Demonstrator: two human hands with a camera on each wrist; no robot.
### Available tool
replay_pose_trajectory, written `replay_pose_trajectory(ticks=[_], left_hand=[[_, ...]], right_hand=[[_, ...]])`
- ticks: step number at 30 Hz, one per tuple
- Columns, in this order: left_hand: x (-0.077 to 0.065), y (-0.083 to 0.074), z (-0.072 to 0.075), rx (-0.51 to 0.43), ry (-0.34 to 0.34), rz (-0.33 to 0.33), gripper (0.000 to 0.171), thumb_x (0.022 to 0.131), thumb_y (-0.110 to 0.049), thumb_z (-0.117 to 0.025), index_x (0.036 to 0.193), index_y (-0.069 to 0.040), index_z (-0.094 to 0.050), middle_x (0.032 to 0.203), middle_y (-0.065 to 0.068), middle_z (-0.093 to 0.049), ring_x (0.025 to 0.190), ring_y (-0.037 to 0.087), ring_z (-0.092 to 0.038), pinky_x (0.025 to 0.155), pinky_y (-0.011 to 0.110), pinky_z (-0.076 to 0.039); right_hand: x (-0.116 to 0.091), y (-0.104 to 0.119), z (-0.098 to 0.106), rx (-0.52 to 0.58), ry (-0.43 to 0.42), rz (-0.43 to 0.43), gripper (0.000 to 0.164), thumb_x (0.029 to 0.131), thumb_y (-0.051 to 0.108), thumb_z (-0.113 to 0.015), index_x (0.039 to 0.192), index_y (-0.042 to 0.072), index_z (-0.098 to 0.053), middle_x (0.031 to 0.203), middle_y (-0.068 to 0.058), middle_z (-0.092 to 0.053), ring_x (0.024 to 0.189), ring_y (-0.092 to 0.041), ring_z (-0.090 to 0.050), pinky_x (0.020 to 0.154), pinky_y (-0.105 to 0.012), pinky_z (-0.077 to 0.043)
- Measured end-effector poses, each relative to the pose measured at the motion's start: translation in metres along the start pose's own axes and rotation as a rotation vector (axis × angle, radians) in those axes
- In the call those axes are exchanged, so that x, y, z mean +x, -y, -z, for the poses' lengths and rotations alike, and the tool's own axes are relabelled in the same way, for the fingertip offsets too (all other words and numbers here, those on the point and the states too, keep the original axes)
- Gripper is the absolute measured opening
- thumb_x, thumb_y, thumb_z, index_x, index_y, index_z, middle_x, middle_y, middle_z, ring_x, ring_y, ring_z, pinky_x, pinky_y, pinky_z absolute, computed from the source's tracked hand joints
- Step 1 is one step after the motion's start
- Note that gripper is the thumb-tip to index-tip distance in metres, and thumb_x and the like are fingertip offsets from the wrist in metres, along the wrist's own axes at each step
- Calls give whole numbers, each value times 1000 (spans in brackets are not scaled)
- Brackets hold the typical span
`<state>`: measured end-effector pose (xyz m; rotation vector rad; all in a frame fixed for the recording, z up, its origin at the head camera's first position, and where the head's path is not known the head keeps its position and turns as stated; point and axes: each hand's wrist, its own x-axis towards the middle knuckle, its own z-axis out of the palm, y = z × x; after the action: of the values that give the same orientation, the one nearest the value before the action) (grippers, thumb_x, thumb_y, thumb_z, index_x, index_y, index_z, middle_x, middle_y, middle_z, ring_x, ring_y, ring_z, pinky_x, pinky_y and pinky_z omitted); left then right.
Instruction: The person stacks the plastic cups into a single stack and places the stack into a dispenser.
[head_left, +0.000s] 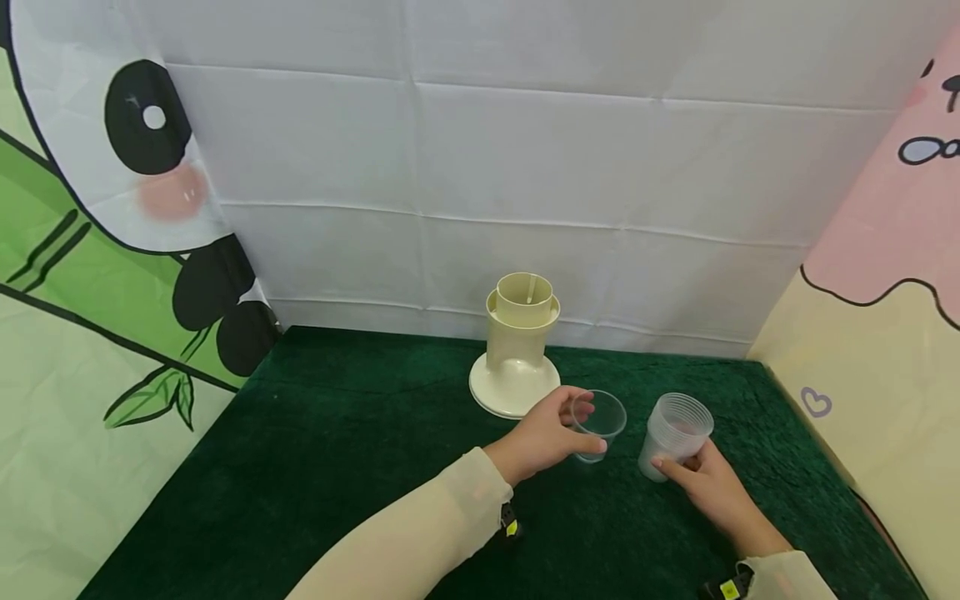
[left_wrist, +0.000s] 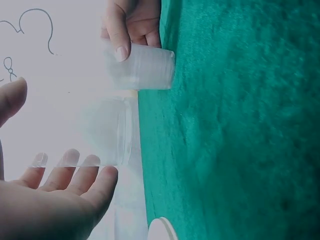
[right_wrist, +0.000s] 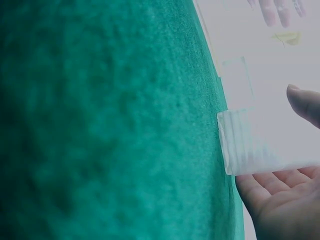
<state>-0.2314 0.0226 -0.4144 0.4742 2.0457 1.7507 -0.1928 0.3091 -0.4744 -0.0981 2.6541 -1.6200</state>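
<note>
A single clear plastic cup (head_left: 600, 421) is held by my left hand (head_left: 555, 429), its thumb in front and its fingers on the other side. The left wrist view shows those fingertips through the wall of the cup (left_wrist: 107, 132), whose base is off the table. To the right, my right hand (head_left: 701, 483) grips a stack of clear plastic cups (head_left: 675, 437), its thumb across the side. In the right wrist view the stack (right_wrist: 250, 145) lies along the right fingers, its upper part washed out by glare.
Behind the left hand stands a cream plastic holder (head_left: 517, 367), an upright tube on a round base. A dark green cloth (head_left: 300, 467) covers the table. A white hanging sheet (head_left: 525, 167) backs it, with printed cartoon sheets at both sides.
</note>
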Motion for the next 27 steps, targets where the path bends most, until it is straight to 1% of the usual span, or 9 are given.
replay_pose_trajectory(ticks=[3,8,12,14,17,23,27], left_hand=[[-1,-4,-2,2,3,3,61,88,-21,-85,141,-27,-54,139,-4,-59,127,18,-54,105,53,-47],[-1,-12,-4,12,12,-8,62,89,-20,-84,142,-24,-53,140,-2,-59,127,18,-54,105,53,-47],[1,-18,-6,29,5,-5,58,90,-25,-83,141,-28,-53,137,-6,-61,126,16,-55,105,51,-48],[2,-21,-7,39,4,-4,57,91,-28,-82,140,-28,-53,134,-10,-61,126,14,-55,105,50,-48],[4,-28,-8,50,14,-18,57,92,-32,-80,142,-28,-52,133,-11,-61,126,12,-55,106,48,-48],[5,-41,-13,92,15,-53,59,93,-33,-80,143,-27,-51,137,-7,-60,124,10,-55,104,45,-50],[6,-48,-16,117,17,-66,59,92,-33,-81,143,-28,-52,135,-9,-61,122,8,-56,101,42,-51]], right_hand=[[0,0,-1,-1,-5,4,81,100,29,-72,158,2,-21,151,-29,-42,133,-48,-48,101,-61,-48],[0,0,-1,10,-4,5,80,100,28,-72,157,2,-22,150,-29,-43,133,-47,-49,101,-59,-49],[1,-2,-1,13,-1,16,80,100,27,-71,157,2,-22,150,-29,-44,133,-46,-49,101,-58,-48],[2,-2,-1,12,0,21,80,100,27,-71,158,3,-21,150,-29,-43,133,-46,-49,102,-59,-48],[1,-2,0,9,-2,22,79,100,27,-71,158,3,-22,150,-29,-44,133,-46,-49,101,-61,-48],[0,0,0,8,1,17,78,101,27,-70,158,4,-22,151,-27,-43,133,-45,-49,101,-61,-48],[0,1,0,23,9,9,80,101,27,-71,159,5,-20,152,-28,-42,133,-46,-49,102,-63,-47]])
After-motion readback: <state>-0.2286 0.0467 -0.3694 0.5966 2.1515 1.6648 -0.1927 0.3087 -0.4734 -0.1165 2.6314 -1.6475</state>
